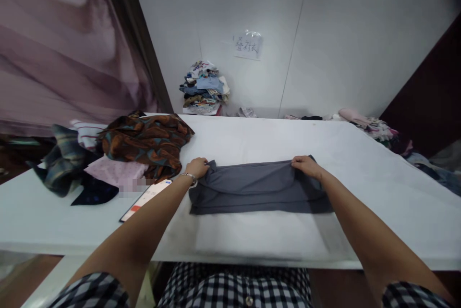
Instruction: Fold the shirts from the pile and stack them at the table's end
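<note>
A dark grey garment, folded into a long strip, lies crosswise on the white table in front of me. My left hand pinches its far edge near the left end. At the far edge toward the right end, my right hand grips the cloth between thumb and fingers. Both arms reach forward, and the fabric between the hands lies almost flat with a few soft creases. Whether it is a shirt cannot be made out in this folded state.
Left of my left arm lies a phone with its screen lit. Beyond it sit a brown patterned garment, a pink cloth and a plaid cloth. A clothes stack stands at the wall; more clothes line the right edge.
</note>
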The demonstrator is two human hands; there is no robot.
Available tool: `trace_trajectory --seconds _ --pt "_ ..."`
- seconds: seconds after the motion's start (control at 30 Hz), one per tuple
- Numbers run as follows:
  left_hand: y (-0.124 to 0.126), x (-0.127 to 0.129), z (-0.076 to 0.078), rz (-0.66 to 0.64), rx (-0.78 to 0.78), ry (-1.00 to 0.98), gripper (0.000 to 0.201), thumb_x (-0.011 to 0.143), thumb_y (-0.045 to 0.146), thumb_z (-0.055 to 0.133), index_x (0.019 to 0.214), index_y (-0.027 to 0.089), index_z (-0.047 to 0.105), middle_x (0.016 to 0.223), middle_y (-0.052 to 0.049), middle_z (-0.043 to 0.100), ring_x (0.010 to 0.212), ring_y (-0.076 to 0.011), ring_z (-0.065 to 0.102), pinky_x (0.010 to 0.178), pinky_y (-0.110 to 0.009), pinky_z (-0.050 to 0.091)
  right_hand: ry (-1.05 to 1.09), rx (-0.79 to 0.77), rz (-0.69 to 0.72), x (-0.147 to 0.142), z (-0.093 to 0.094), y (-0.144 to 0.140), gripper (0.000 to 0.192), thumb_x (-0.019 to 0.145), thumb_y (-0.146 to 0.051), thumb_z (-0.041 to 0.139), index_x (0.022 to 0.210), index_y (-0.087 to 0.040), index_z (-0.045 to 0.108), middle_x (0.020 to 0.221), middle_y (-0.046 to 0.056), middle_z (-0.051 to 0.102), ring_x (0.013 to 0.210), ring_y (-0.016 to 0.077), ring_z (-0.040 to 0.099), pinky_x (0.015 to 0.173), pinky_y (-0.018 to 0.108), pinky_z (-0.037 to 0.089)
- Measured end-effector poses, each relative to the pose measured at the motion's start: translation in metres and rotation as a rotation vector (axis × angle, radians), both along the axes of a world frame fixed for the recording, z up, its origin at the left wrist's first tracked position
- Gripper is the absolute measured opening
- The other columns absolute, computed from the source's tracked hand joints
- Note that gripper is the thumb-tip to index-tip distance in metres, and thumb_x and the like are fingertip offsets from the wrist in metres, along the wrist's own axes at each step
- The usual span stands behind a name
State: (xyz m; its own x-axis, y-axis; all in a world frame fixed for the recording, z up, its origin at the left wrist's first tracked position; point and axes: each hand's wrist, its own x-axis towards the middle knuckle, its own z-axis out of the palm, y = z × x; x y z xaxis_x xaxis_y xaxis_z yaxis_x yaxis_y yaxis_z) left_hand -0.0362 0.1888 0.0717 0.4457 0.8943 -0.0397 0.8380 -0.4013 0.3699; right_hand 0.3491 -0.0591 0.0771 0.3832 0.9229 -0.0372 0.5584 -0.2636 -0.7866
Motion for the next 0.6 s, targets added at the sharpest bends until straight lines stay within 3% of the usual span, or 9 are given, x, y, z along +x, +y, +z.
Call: trace_trajectory --seconds 0.1,0.27,0.37,0.47,0.53,0.6 --pt "0.001 0.001 0.006 0.059 -0.01 -0.081 0.007 0.071 0.021 0.061 0.073 0.017 0.067 0.093 -0.011 0.071 0.097 -0.0262 0.063 0.085 -0.031 0.045 0.017 0.026 -0.021 -0.001 0.002 -0.002 0.023 0.063 -0.042 0.057 0.058 -0.02 0.056 0.055 -0.003 0.052 0.059 0.0136 0.045 0.061 0.027 0.036" --pt "0.001 -0.014 0.025 0.209 -0.067 -0.301 0.018 0.085 0.029 0.047 0.086 0.017 0.061 0.084 -0.006 0.066 0.084 -0.0187 0.062 0.072 -0.026 0.047 0.095 0.141 -0.09 0.004 0.005 -0.008 0.029 0.064 -0.049 0.062 0.064 -0.02 0.06 0.061 -0.001 0.056 0.062 0.0146 0.049 0.063 0.028 0.039" --pt "-0.006 -0.029 0.023 0.277 -0.199 -0.391 0.021 0.088 0.031 0.044 0.082 0.017 0.059 0.066 -0.001 0.059 0.064 -0.0154 0.059 0.058 -0.024 0.045 0.135 0.179 -0.219 0.013 0.001 -0.009 0.027 0.061 -0.045 0.065 0.067 -0.019 0.063 0.064 0.001 0.061 0.063 0.0155 0.052 0.064 0.028 0.041" --pt "-0.016 -0.041 0.015 0.339 -0.312 -0.423 0.011 0.078 0.023 0.057 0.069 0.017 0.056 0.052 0.002 0.049 0.051 -0.0146 0.053 0.05 -0.024 0.041 0.054 0.117 -0.321 0.02 -0.007 -0.006 0.02 0.061 -0.039 0.064 0.06 -0.019 0.062 0.058 0.002 0.06 0.06 0.0163 0.052 0.06 0.029 0.04" --pt "-0.02 -0.046 0.014 0.359 -0.363 -0.458 0.007 0.073 0.016 0.06 0.067 0.016 0.057 0.05 0.002 0.048 0.049 -0.0141 0.052 0.048 -0.023 0.04 -0.012 0.068 -0.338 0.021 -0.011 -0.003 0.016 0.062 -0.035 0.062 0.058 -0.02 0.062 0.056 0.002 0.06 0.06 0.017 0.053 0.059 0.029 0.04" --pt "-0.024 -0.047 0.02 0.338 -0.407 -0.53 0.004 0.075 0.016 0.059 0.078 0.015 0.06 0.058 0.0 0.056 0.052 -0.0133 0.055 0.05 -0.023 0.044 -0.051 0.055 -0.351 0.02 -0.014 0.0 0.014 0.063 -0.033 0.06 0.06 -0.02 0.063 0.058 0.002 0.062 0.061 0.0176 0.055 0.06 0.029 0.041"
